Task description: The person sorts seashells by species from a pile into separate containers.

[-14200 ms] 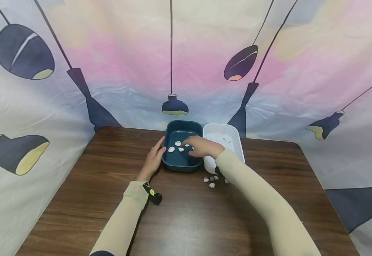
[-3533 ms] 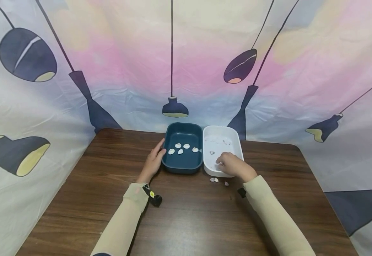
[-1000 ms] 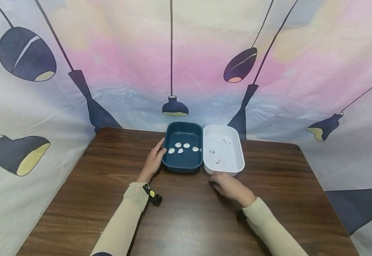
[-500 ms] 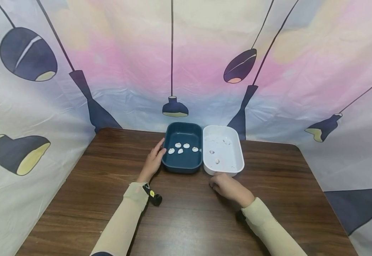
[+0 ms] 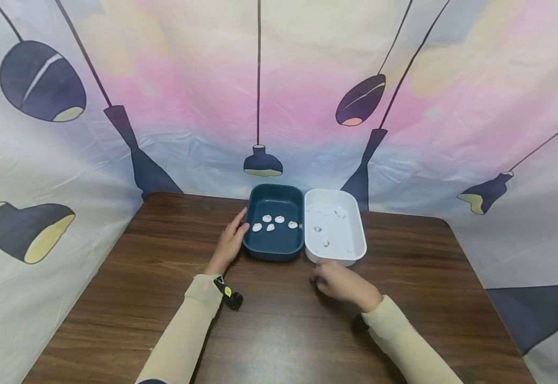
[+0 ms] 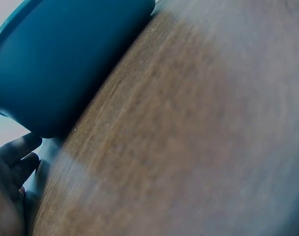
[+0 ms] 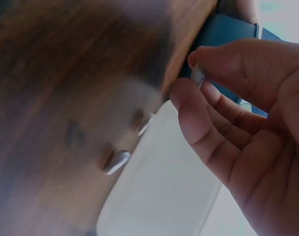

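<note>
In the right wrist view my right hand (image 7: 247,113) pinches a small pale seashell (image 7: 198,76) between thumb and index finger. In the head view that hand (image 5: 343,282) is low over the table, just in front of the white tray (image 5: 355,234), and hides the shell. Two more shells lie on the table by the tray's wall, a nearer shell (image 7: 118,161) and a farther shell (image 7: 146,124). My left hand (image 5: 228,242) touches the left side of the dark teal tray (image 5: 274,250), fingers extended along it. Several white shells (image 5: 271,227) are spread inside that tray.
The white tray stands right beside the teal one and contains a greyish shell (image 5: 318,229), a pale shell (image 5: 325,242) and small dark specks. Behind the wooden table (image 5: 269,330) hangs a printed cloth (image 5: 202,96) with lamp pictures.
Earlier my right hand was over the teal tray, then in the white tray, where two shells now lie. It has since come back to the table's front side and shifted slightly left. The left hand stays.
</note>
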A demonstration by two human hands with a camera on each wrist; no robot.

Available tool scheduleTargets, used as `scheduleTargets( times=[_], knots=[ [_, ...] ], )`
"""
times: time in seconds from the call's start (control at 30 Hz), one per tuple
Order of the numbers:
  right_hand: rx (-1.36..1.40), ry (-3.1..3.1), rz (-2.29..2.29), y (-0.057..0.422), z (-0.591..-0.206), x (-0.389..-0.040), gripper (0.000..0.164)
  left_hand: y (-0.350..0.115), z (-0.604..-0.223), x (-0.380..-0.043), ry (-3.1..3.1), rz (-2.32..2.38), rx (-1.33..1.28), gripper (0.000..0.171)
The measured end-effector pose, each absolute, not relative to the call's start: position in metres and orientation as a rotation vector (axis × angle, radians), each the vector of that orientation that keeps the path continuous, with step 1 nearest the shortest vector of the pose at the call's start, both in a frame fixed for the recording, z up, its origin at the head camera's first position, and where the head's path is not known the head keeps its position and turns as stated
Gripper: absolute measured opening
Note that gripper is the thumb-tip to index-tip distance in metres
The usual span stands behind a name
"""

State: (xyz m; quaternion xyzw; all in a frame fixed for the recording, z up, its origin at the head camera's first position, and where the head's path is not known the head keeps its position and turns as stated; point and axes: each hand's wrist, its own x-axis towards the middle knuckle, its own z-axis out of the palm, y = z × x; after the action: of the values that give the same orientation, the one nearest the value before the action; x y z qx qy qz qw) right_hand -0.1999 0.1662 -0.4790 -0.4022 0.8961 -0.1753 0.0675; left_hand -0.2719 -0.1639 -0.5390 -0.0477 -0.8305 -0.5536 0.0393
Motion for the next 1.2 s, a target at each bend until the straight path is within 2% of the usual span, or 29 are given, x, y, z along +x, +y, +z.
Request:
scheduleTargets(
  times=[0.37, 1.2],
  knots=[
    [-1.181, 2.627, -0.537, 0.162, -0.453, -0.205, 0.010, -0.165, -0.539, -0.272, -2.558, -1.677, -0.138, 0.056],
    [-1.392, 2.743, -0.627, 0.167, -0.423, -0.236, 0.020, -0.163, -0.538, -0.271, -2.545, -1.698, -0.139, 0.056]
  ],
)
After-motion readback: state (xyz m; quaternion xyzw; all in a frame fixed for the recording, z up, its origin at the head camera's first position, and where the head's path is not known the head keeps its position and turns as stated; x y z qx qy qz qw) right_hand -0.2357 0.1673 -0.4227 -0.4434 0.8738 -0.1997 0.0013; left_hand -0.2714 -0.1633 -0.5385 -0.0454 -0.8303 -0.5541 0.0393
